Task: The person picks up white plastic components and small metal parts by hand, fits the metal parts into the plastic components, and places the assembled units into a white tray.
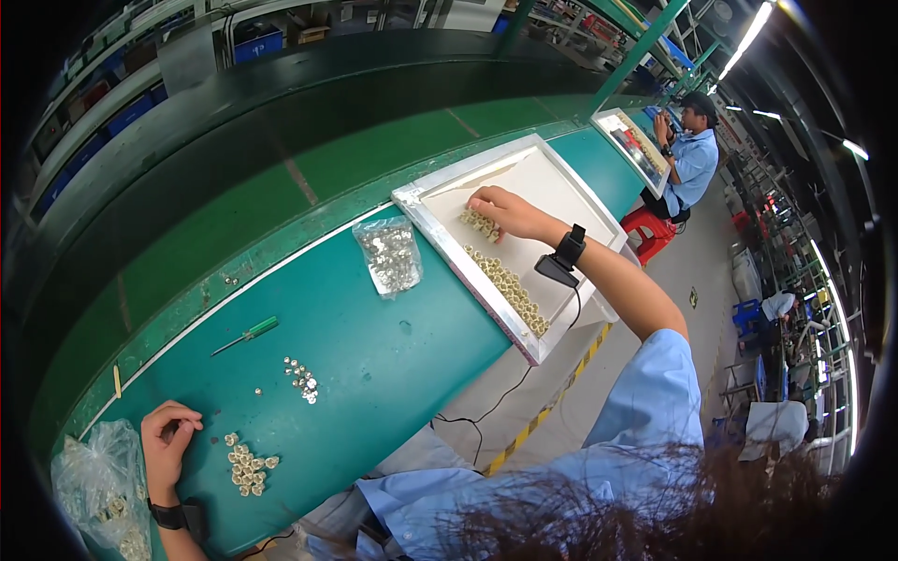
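Note:
My right hand [513, 215] reaches into a shallow, metal-rimmed tray [561, 187], its fingers and thumb bent around a cluster of small brass-coloured parts [479, 224]. More of these parts [513, 292] lie in a band along the tray's near left side. At the lower left, my left hand [170, 438] rests on the green bench with its fingers curled toward the thumb; whatever they may hold is hidden. Close by it is a loose pile of brass-coloured parts [248, 467]. Small silvery pieces [302, 381] are scattered a little farther up the bench.
A clear bag of silvery pieces [389, 257] lies left of the tray, and a green-handled screwdriver [251, 335] on the bench [393, 374]. Another plastic bag [101, 481] sits beyond my left wrist. A cable [482, 416] hangs by the bench. A co-worker [694, 154] sits farther along.

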### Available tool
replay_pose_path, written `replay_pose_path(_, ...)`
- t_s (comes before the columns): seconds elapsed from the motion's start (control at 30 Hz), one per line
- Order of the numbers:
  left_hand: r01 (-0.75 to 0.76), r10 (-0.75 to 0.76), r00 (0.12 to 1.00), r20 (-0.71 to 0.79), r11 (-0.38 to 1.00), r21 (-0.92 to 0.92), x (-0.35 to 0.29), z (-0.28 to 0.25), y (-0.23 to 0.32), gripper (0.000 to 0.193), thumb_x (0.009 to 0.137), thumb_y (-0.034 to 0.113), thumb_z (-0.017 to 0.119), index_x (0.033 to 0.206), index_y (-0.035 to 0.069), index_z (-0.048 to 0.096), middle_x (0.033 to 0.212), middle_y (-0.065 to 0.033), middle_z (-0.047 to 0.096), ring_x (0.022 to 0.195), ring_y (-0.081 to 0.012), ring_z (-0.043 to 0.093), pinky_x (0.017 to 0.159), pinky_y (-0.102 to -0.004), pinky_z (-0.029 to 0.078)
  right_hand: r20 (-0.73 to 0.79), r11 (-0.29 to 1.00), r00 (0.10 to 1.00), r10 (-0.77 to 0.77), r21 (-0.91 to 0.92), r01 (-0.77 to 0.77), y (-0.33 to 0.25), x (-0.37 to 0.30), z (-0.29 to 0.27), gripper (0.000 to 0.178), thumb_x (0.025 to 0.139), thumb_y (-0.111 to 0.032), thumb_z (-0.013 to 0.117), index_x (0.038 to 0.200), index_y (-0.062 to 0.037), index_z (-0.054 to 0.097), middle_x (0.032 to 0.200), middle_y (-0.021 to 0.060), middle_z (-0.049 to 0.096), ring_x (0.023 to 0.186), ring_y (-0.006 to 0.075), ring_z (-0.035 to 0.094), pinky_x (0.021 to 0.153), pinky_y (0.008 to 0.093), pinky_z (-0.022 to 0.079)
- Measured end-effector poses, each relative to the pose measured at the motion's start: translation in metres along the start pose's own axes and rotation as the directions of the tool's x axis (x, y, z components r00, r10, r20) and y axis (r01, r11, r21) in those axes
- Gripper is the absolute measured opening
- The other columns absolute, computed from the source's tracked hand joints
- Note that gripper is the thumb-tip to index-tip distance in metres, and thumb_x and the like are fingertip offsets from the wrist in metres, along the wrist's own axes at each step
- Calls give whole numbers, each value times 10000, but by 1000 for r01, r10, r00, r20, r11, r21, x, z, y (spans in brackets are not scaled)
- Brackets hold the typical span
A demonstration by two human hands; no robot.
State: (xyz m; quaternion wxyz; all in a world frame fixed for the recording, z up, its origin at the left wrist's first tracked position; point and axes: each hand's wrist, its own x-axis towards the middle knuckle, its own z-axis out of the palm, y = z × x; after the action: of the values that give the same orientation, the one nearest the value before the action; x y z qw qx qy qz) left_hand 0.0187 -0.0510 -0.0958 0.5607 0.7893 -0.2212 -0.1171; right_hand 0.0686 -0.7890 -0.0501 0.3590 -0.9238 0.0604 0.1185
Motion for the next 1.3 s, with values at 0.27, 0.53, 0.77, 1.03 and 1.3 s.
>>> replay_pose_path(0.27, 17, -18, 999, -32, 999, -31, 0, 11, 18, 122, 1009, 20, 749, 1085, -47, 816, 1002, -110, 750, 916, -165, 724, 809, -276, 519, 55, 997, 996, -76, -24, 78, -40, -13, 26, 484, 1224, -413, 557, 1477, -14, 662, 1248, 130, 711, 961, 172, 742, 742, 344, 677)
replay_pose_path(0.53, -15, 7, 998, 62, 992, 126, -3, 2, 23, 112, 1062, 83, 752, 1017, -18, 772, 974, -81, 735, 930, -173, 685, 873, -326, 538, -172, 937, 943, -285, -258, 236, -28, -12, 20, 489, 1174, -405, 650, 1496, -37, 653, 1330, 244, 755, 1133, 369, 766, 949, 465, 637)
replay_pose_path(0.77, 55, -65, 996, -62, 986, -157, 4, 12, 17, 190, 1090, 112, 754, 1236, -1, 799, 1084, -54, 803, 1011, -122, 725, 900, -281, 575, 12, 816, 835, -550, -205, 541, -198, -135, 140, 687, 1024, -301, 846, 1604, -51, 577, 1424, 136, 687, 1069, 285, 696, 928, 386, 577)
replay_pose_path(1.03, -20, 10, 999, -43, 973, -232, 2, 8, 9, 230, 1074, 85, 719, 1280, 23, 800, 1065, -30, 793, 982, -80, 702, 855, -257, 548, 31, 776, 824, -566, -318, 545, -297, -174, 334, 1205, 843, -701, 916, 1692, -4, 420, 1517, 233, 569, 1327, 444, 641, 992, 542, 613)
replay_pose_path(1.3, -120, 117, 993, -30, 968, -219, 6, 8, 1, 222, 1066, 105, 682, 1215, 49, 837, 1021, -23, 818, 920, -77, 700, 831, -255, 544, 55, 657, 784, -618, -512, 554, -327, -173, 376, 1084, 839, -699, 913, 1564, 3, 517, 1378, 187, 607, 1209, 404, 672, 861, 497, 640)
